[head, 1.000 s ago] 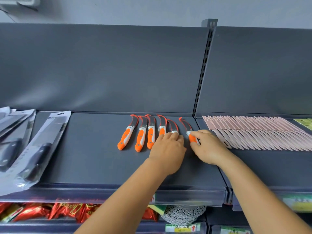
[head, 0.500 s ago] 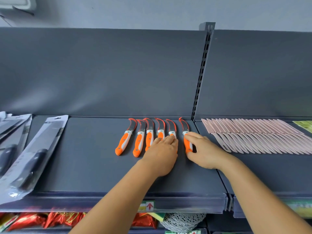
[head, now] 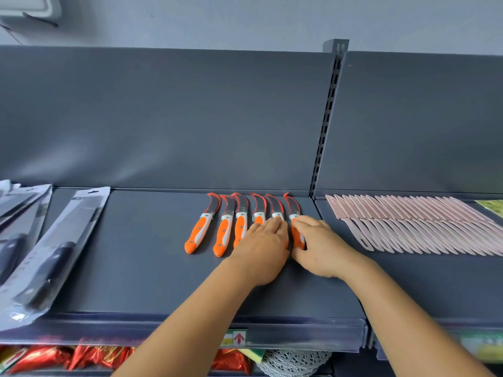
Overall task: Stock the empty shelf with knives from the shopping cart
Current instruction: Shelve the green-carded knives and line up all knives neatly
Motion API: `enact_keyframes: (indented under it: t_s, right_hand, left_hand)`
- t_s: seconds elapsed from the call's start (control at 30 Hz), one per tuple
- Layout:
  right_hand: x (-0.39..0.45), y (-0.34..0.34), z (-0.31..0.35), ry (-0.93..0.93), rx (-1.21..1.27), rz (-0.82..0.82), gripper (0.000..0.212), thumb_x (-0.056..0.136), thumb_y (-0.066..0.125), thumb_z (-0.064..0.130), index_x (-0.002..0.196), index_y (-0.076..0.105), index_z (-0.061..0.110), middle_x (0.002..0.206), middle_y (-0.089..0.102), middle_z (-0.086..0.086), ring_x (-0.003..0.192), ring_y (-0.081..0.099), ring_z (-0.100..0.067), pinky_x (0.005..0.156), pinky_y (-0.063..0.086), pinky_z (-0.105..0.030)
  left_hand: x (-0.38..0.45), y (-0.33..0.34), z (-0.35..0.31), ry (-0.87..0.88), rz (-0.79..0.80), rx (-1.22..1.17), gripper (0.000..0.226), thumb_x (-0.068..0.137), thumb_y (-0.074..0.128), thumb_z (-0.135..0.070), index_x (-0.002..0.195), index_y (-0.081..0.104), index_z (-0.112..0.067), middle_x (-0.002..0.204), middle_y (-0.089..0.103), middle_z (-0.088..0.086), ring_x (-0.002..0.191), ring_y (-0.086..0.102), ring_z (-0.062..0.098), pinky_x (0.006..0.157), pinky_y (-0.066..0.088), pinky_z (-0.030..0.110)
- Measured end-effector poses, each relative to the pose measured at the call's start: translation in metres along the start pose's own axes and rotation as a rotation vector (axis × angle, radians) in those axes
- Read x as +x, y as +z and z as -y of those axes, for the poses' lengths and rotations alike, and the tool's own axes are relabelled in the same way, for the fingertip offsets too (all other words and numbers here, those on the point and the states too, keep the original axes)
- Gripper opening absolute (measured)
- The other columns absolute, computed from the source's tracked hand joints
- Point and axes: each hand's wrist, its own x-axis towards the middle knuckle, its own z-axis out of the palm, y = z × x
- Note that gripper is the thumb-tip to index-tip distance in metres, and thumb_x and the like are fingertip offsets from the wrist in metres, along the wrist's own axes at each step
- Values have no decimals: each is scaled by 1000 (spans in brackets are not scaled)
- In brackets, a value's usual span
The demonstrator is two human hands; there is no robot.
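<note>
View: head, the only one.
Shelf [head: 152, 268]: dark grey, with six orange knives in a row near its right end, blades toward 12 o'clock, handles toward 6.
Left hand [head: 262, 248]: lies flat with straight fingers over the handles of the fourth and fifth knives; a released grip, pressing rather than clasping.
Right hand [head: 321, 247]: thumb and fingers pinch the orange handle of the end knife [head: 295, 227], the sixth in the row.
Key relation: the end knife lies at 9 o'clock from the right palm, touching it. Its long axis runs almost 12 to 6, the tip leaning slightly to 11. The right hand is the nearer one and has it; the left hand sits just beside, at 9 o'clock of that knife.
Gap: the end knife looks nearly closed up against the fifth knife [head: 276, 210].
Since half a second ago: the end knife stands straighter and closer to its neighbour, and both hands have drawn together.
Others: bagged knives [head: 51, 248] at 9 o'clock, well apart; pink knives [head: 413, 224] on the next bay at 3 o'clock.
Cart: not in view.
</note>
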Motion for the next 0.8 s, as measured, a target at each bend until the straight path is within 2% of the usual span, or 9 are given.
enact_keyframes:
  t_s: [0.13,0.27,0.37,0.5,0.53,0.67,0.8]
  right_hand:
    - [-5,-1,8,-83,27,-60,62,92,51,37,148,27,27,152,24,11,144,13,-17,116,19,-30]
    - [-7,0,25,-158,-27,-34,67,92,50,41,151,20,26,158,13,11,146,5,-13,119,12,-30]
    - [-8,2,44,-260,-83,-28,63,94,48,41,149,24,22,155,20,6,144,12,-15,115,16,-31]
    - [0,11,68,-337,-126,-21,51,94,49,40,138,36,18,149,28,4,140,22,-19,111,21,-32]
    - [4,14,72,-342,-128,-19,48,94,50,40,134,38,17,147,30,4,138,25,-19,110,23,-33]
    - [13,22,78,-325,-137,3,49,96,47,38,138,34,16,149,31,0,139,25,-20,113,21,-32]
    - [18,25,80,-292,-128,-20,35,96,46,32,126,43,15,133,42,0,126,38,-22,105,29,-31]
  left_hand:
    - [-17,-11,14,-40,-70,-19,63,100,39,-33,153,11,-14,160,10,2,146,11,19,115,5,30]
    - [-38,-14,46,-104,-12,95,67,96,40,-36,152,9,-16,159,9,0,146,6,20,117,4,35]
    - [-47,-10,59,-121,65,59,70,94,41,-23,153,5,-15,158,6,0,147,-2,17,120,-3,37]
    - [-51,-7,62,-200,120,-46,73,91,39,-9,153,0,-15,160,-5,0,147,-8,23,121,0,37]
    - [-50,-6,63,-200,117,-30,73,92,39,-7,153,-1,-12,160,-5,1,147,-9,23,120,-2,35]
    - [-48,-5,65,-202,95,17,73,92,38,-2,152,-2,-8,160,-4,3,147,-8,22,116,-3,28]
    - [-43,-3,65,-193,83,69,69,92,37,-3,152,2,-7,160,4,7,147,0,22,115,-7,26]
